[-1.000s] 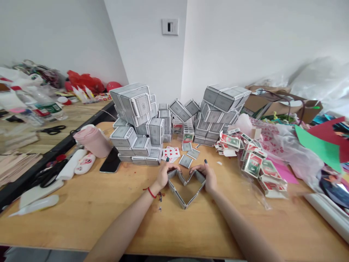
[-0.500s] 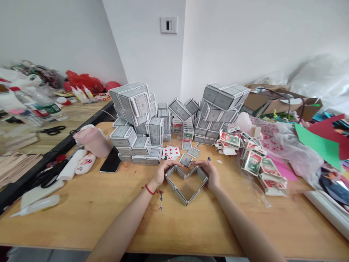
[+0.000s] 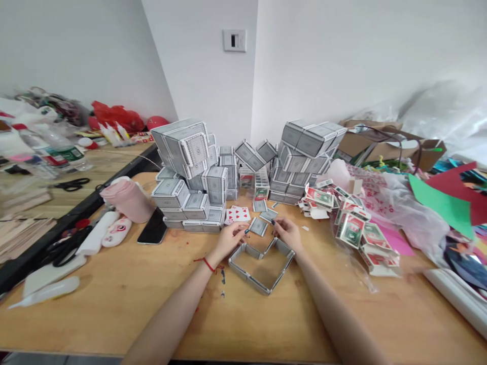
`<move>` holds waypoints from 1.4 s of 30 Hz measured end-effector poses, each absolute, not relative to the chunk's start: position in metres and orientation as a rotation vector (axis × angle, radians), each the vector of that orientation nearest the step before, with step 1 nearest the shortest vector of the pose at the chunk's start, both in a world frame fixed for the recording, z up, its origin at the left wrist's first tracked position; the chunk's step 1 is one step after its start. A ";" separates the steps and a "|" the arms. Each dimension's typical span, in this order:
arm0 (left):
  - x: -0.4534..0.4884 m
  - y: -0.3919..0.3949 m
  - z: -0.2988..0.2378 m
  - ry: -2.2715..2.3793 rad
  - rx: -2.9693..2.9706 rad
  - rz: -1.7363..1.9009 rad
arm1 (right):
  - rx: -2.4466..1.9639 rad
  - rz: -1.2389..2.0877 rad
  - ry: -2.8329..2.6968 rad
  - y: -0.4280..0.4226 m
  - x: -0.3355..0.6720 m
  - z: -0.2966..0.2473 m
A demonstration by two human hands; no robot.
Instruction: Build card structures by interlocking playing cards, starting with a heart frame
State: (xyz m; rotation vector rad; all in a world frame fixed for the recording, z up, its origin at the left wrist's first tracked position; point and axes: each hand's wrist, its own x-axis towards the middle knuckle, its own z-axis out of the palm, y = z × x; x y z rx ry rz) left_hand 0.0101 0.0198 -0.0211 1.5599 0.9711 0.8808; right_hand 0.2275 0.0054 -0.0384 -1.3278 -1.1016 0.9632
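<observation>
A heart-shaped frame of joined grey-backed card pieces (image 3: 248, 278) stands on edge on the table in front of me, between my forearms. My left hand (image 3: 233, 239) is just behind its left lobe, fingers loosely curved and slightly apart, the tips by the left edge of a loose grey-backed playing card (image 3: 258, 226). On the other side, my right hand (image 3: 288, 233) has its fingers bent and parted, the tips close to a second grey-backed card (image 3: 269, 215). Whether the fingertips touch the cards cannot be made out. Face-up heart cards (image 3: 236, 215) lie behind my left hand.
Stacked grey card-box blocks stand at left (image 3: 178, 147) and right (image 3: 312, 139). A phone (image 3: 152, 226), pink cup (image 3: 127, 200) and glue bottle (image 3: 49, 291) lie left. Opened card boxes (image 3: 352, 228) and plastic bags are heaped right.
Both hands have left the sides of the heart frame and moved to the loose cards behind it, fingers now bent inward. The frame has turned slightly, its lower tip shifting right.
</observation>
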 end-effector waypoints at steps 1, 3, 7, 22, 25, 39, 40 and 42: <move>0.011 0.019 -0.021 0.973 1.611 0.879 | -1.344 0.935 -1.138 0.007 0.227 -0.040; 0.013 0.020 -0.019 0.993 1.802 0.927 | -1.382 0.838 -1.259 0.012 0.225 -0.042; 0.019 0.029 -0.015 1.083 2.257 0.992 | -1.443 0.627 -1.543 0.019 0.221 -0.040; 0.021 0.033 -0.026 1.336 2.386 0.948 | -1.398 0.831 -1.321 0.011 0.218 -0.041; 0.018 0.031 -0.024 1.293 2.379 0.966 | -1.338 0.886 -1.244 0.010 0.217 -0.035; 0.024 0.022 -0.026 1.178 1.692 1.276 | -0.962 1.404 -0.927 0.008 0.203 -0.023; 0.025 0.024 -0.026 1.177 1.668 1.276 | -0.957 1.401 -0.925 0.009 0.203 -0.023; 0.027 0.028 -0.027 1.188 1.645 1.268 | -0.954 1.390 -0.903 0.010 0.204 -0.024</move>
